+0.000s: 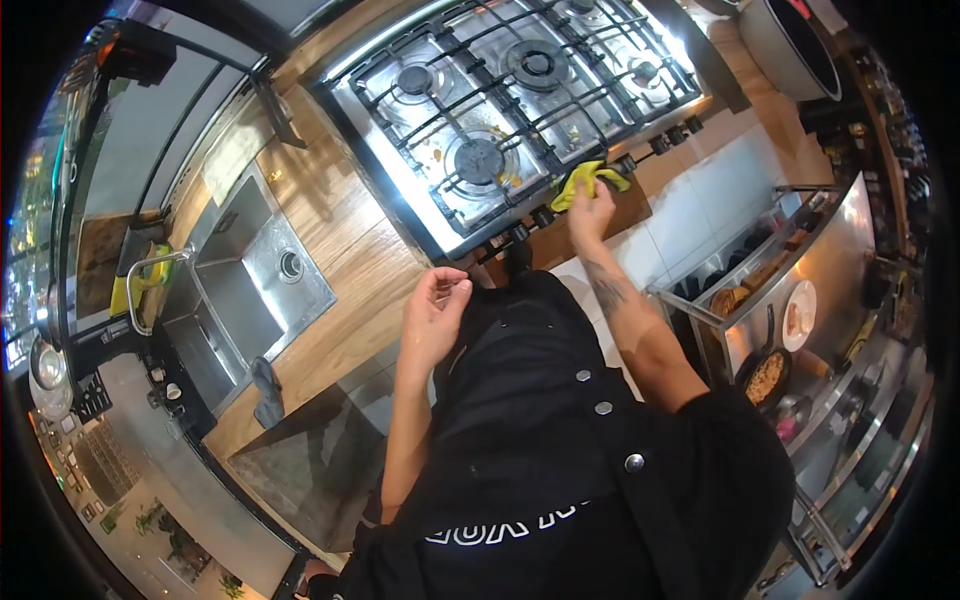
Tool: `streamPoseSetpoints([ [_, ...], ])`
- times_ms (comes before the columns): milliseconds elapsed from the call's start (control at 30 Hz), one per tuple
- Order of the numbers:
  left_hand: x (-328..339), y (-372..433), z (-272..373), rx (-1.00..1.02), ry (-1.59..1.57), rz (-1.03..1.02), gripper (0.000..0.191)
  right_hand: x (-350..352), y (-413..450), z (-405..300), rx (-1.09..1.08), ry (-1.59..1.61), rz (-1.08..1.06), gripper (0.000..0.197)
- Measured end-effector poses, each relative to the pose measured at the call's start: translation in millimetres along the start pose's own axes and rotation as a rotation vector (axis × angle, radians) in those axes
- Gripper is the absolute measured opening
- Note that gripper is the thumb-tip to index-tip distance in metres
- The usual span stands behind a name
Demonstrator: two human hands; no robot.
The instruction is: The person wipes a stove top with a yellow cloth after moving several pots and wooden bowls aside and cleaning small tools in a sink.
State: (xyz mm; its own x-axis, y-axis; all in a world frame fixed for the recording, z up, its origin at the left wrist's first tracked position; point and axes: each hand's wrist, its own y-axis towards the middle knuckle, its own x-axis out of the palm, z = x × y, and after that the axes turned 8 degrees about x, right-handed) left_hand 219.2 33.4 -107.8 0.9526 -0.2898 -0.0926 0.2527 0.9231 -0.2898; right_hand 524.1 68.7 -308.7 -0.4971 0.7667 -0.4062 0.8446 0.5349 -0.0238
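My right hand (589, 213) grips a crumpled yellow-green cloth (590, 180) against the front edge of the gas stove (405, 202), between its black control knobs (541, 217). Near the stove's front left corner, my left hand (435, 311) is raised with the fingers curled in towards the thumb, and I see nothing in it. Yellowish food bits (513, 181) lie on the steel hob around the front left burner (480, 160). Black pan supports (491, 71) stand over the burners. Part of the stove front is hidden behind the cloth and my right hand.
Left of the stove, a steel sink (247, 262) is set into the wooden countertop (352, 217), with a grey cloth (266, 394) on its edge. A large pot (787, 49) stands right of the stove. Behind me at right, a steel counter (829, 277) bears a frying pan (766, 379) with food.
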Motion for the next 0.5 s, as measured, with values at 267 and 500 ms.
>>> streamPoseSetpoints([
  [267, -29.8, 6.8, 10.9, -0.045, 0.025, -0.100, 0.022, 34.9, -66.4, -21.7, -0.242, -0.034, 0.018, 0.019],
  [500, -74.9, -3.7, -7.0, 0.011, 0.092, -0.166, 0.025, 41.1, -64.3, -2.6, -0.184, -0.105, 0.027, 0.021],
])
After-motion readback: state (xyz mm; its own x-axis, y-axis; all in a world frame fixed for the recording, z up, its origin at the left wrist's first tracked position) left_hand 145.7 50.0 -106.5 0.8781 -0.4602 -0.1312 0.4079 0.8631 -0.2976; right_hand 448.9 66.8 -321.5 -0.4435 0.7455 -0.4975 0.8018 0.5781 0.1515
